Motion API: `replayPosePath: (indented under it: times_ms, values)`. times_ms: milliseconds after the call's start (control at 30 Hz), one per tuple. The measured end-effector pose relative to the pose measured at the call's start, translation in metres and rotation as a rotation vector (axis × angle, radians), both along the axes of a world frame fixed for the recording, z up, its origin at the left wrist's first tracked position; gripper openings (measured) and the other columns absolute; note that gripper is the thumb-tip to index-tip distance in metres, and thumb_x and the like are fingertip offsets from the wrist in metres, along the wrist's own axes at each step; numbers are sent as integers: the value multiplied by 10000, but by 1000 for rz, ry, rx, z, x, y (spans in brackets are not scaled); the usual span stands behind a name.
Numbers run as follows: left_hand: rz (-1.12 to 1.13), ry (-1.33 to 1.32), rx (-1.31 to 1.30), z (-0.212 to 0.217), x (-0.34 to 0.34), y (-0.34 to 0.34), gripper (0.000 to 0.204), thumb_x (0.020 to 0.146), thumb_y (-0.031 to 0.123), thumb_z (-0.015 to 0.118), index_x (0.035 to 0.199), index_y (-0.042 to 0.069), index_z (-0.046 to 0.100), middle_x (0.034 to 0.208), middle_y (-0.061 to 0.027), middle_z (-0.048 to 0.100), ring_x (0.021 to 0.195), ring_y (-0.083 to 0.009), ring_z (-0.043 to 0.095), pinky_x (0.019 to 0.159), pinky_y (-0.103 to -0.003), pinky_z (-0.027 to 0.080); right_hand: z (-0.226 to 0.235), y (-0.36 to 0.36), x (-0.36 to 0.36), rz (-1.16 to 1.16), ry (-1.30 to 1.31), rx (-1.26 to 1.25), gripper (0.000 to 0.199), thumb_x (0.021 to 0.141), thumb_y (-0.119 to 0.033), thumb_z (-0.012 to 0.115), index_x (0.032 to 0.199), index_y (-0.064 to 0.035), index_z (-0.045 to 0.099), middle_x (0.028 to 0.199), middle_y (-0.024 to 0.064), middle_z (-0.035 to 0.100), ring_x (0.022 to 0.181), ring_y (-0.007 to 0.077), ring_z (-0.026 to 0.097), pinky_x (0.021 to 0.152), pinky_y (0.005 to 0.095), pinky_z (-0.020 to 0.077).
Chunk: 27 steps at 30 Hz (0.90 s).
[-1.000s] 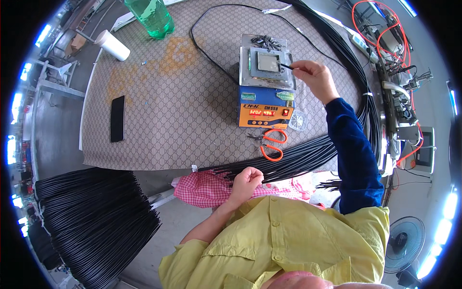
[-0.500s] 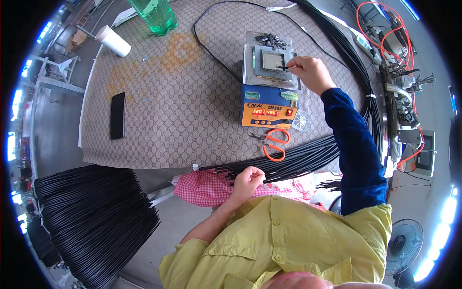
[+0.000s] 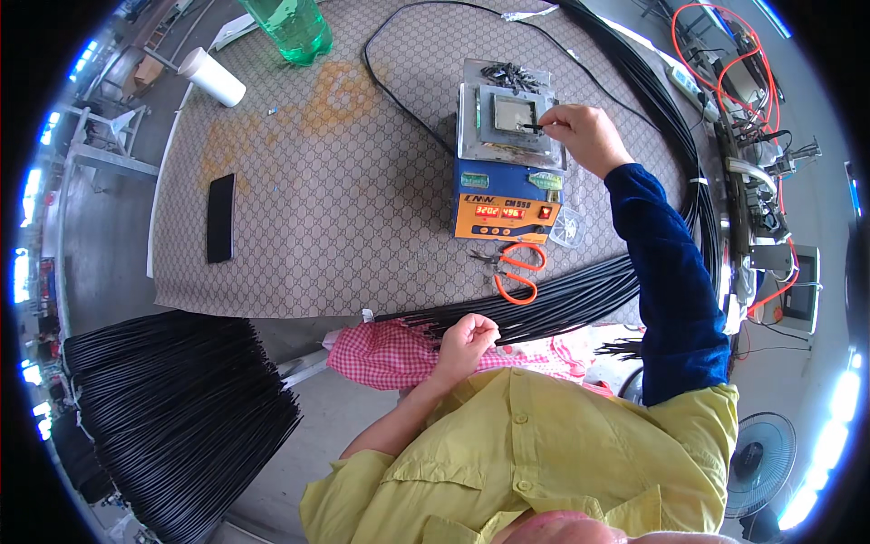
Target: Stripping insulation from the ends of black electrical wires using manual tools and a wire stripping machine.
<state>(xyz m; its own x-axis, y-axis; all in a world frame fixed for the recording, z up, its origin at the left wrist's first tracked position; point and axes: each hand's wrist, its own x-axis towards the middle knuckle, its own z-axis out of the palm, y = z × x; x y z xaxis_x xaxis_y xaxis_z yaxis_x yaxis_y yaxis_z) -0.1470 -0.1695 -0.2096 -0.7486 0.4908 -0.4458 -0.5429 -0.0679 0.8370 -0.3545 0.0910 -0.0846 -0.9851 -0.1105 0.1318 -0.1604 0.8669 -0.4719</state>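
Observation:
My right hand (image 3: 587,138), in a dark blue sleeve, pinches a thin black cable end (image 3: 533,127) over the right side of the square well of a solder pot (image 3: 508,218). The well (image 3: 509,115) has a grey metal rim, and the pot's front is orange with a lit red display. My left hand (image 3: 468,341) is closed with its fingertips together, by the table's near edge, next to the black cable bundle (image 3: 562,304). Whatever lies between the left fingers, if anything, is hidden.
Orange-handled cutters (image 3: 519,272) and a small clear dish (image 3: 567,228) lie near the pot. Dark scraps (image 3: 510,77) sit on its far side. Farther left are a phone (image 3: 221,218), white cup (image 3: 213,78) and green bottle (image 3: 294,34). More black cables (image 3: 181,417) hang lower left.

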Motion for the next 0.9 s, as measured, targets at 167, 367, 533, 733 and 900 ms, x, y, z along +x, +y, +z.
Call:
replayPosePath:
  times_ms: [167,367,533,733,900]
  values:
    - [3,-17,6,0,0,0,78,814,17,558,882,-2,527,809,-41,569,717,-91,545,662,-222,459,1,1,1,-4,4,-61,148,749,-142,585,863,-77,651,724,112,628,680,219,616,645,306,478]
    - [1,-9,-5,-3,1,0,77,814,18,556,882,0,525,815,-41,569,727,-88,544,661,-218,458,5,14,13,-93,-270,-579,132,796,-86,590,907,-36,641,663,-12,564,574,55,458,526,192,385]
    - [47,-10,1,0,2,3,70,805,14,561,867,4,530,754,-9,553,657,-59,518,602,-197,445,5,18,31,58,-278,-1005,136,826,-77,581,942,-14,617,653,-32,503,559,45,397,508,178,320]
    - [36,11,2,3,1,3,65,807,6,554,866,2,531,755,-12,552,658,-60,518,603,-195,444,7,17,42,130,-303,-1209,136,818,-89,595,938,-29,620,693,-16,531,588,62,420,549,191,346]
    - [49,13,10,2,2,4,60,808,2,551,864,-2,529,751,-14,551,657,-60,519,603,-194,446,7,17,46,183,-346,-1350,163,801,-107,615,945,-30,619,699,2,531,593,86,421,558,203,356]
